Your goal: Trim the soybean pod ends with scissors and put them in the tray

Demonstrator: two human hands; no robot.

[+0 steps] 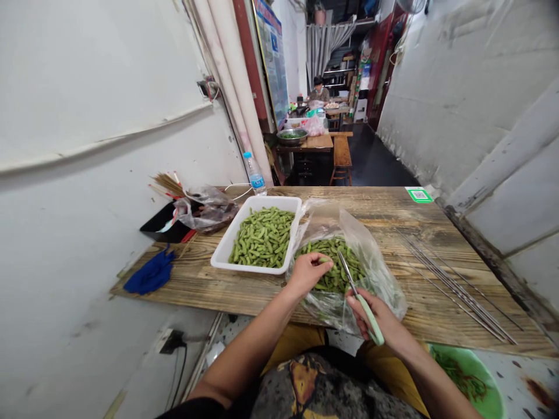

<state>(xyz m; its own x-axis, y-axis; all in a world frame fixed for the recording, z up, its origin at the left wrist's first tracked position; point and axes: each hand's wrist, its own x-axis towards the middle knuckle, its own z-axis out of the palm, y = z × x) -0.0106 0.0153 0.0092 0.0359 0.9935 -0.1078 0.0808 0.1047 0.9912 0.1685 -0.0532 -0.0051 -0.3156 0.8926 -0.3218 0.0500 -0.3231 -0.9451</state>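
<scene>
My left hand (309, 271) is closed in a pinch above the clear plastic bag (379, 272), with a green edamame pod (324, 260) at its fingertips. In my right hand (386, 320) is a pair of scissors (370, 319) with pale green handles, its metal blades pointing up and away over the bag. The blades look nearly closed and stand apart from the pinched pod. Loose edamame pods (338, 282) fill the open bag. Just left of it, a white plastic tray (251, 268) holds a heap of pods (264, 238).
Metal skewers (458, 285) lie at the table's right. A blue cloth (151, 272), a black box (162, 224) and a water bottle (257, 177) stand left. A green basin (487, 369) with trimmings sits below the right edge. A person (319, 92) sits at a far table.
</scene>
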